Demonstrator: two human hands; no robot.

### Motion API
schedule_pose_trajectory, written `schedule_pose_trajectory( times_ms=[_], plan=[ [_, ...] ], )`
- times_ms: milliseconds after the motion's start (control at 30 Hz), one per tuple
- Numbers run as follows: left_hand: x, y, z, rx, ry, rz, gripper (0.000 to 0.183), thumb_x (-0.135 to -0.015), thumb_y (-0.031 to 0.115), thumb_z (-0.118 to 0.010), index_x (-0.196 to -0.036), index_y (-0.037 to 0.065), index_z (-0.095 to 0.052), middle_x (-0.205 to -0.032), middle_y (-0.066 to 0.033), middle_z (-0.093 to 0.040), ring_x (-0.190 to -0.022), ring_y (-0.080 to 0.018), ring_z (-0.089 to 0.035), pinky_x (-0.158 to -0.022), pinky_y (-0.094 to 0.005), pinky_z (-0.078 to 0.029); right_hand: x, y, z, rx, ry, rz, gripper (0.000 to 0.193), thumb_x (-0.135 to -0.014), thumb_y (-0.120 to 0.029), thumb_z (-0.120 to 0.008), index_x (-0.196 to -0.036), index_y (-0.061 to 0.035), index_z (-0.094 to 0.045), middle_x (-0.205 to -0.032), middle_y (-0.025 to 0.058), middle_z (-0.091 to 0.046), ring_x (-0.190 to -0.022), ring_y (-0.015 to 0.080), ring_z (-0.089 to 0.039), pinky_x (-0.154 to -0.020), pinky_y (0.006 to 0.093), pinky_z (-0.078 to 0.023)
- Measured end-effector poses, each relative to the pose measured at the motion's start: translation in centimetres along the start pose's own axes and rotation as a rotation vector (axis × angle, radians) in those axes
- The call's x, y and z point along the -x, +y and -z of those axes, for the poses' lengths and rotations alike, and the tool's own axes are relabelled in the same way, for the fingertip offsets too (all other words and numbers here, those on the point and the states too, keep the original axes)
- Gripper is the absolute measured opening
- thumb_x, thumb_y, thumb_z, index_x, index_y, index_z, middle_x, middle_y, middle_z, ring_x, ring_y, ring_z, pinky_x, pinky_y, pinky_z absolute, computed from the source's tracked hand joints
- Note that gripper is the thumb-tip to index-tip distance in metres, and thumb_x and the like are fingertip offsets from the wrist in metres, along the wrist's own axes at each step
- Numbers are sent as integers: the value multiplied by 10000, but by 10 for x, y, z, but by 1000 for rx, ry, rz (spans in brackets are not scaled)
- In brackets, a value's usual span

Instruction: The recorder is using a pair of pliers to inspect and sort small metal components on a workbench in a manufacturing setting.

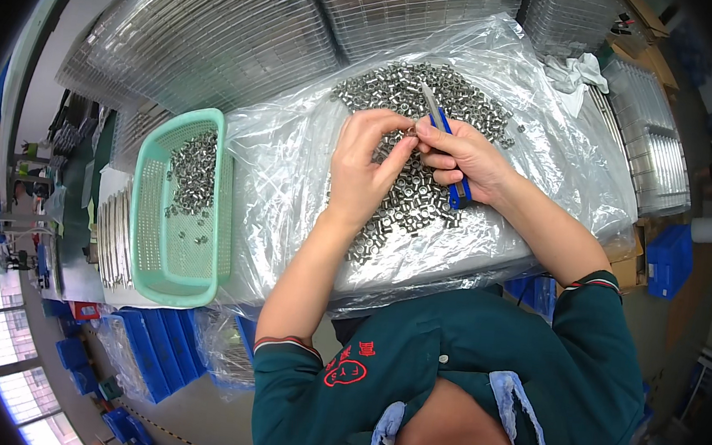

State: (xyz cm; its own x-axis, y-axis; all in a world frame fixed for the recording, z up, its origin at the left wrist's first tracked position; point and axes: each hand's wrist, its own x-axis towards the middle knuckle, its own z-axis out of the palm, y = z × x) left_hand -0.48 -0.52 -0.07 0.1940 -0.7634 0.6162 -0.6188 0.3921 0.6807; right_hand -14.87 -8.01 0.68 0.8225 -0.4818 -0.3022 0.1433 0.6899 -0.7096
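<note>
Over a spread pile of small metal nuts or bushings (419, 215), both my hands come together. In my right hand (469, 160) is a blue utility knife (445, 122), its blade pointing away from me. The fingertips of my left hand (367, 161) pinch a small part that is mostly hidden, right beside the right thumb and forefinger. Clear plastic sheeting (280, 175) lies under the pile. To the left, a mint-green plastic basket (221, 212) holds more of the small metal parts (193, 172) toward its far end.
Stacks of clear plastic trays (220, 36) rise behind the table, with more trays (650, 145) at the right. A crumpled white cloth (575, 77) lies near the far right corner. Blue bins (158, 349) stand below left, and a blue box (669, 260) sits at right.
</note>
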Motion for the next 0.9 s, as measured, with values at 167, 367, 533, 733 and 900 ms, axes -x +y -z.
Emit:
schedule_pose_trajectory(
  times_ms=[167, 367, 533, 733, 900],
  plan=[
    [1, -3, 0, 23, 13, -10, 171, -701, 54, -659, -863, 53, -604, -887, -74, -573, -844, -228, -544, -729, -314, -436, 0, 0, -1, 2, 37, 21, 196, -852, -254, -564, -834, -70, -499, -692, -43, -451, -468, -28, -350, -337, 117, -262],
    [0, 0, 0, -42, -3, -33, 186, -700, 64, -664, -878, 55, -609, -900, -80, -566, -847, -224, -544, -724, -309, -440, 0, 0, 1, 49, 26, 6, 186, -849, -246, -569, -840, -73, -502, -684, -55, -447, -467, -31, -347, -333, 117, -259],
    [1, -1, 0, 116, -10, 97, 170, -721, 78, -660, -883, 59, -612, -927, -72, -563, -868, -196, -542, -722, -293, -442, 1, -2, -1, -7, 12, -18, 152, -847, -214, -571, -848, -79, -502, -676, -69, -436, -467, -36, -348, -332, 113, -259],
    [0, -3, 1, 283, -41, 197, 142, -763, 67, -634, -900, 41, -608, -965, -63, -557, -907, -144, -534, -749, -254, -444, 1, -3, 0, -62, -30, -57, 136, -842, -188, -575, -872, -76, -504, -672, -70, -428, -463, -37, -346, -333, 109, -258],
    [0, -6, 1, 533, -50, 318, 124, -785, 59, -612, -907, 33, -603, -974, -60, -569, -914, -141, -539, -791, -259, -440, 0, -2, 0, 52, -13, -19, 178, -862, -232, -544, -918, -66, -517, -690, -57, -437, -468, -29, -339, -349, 117, -269]
  ],
)
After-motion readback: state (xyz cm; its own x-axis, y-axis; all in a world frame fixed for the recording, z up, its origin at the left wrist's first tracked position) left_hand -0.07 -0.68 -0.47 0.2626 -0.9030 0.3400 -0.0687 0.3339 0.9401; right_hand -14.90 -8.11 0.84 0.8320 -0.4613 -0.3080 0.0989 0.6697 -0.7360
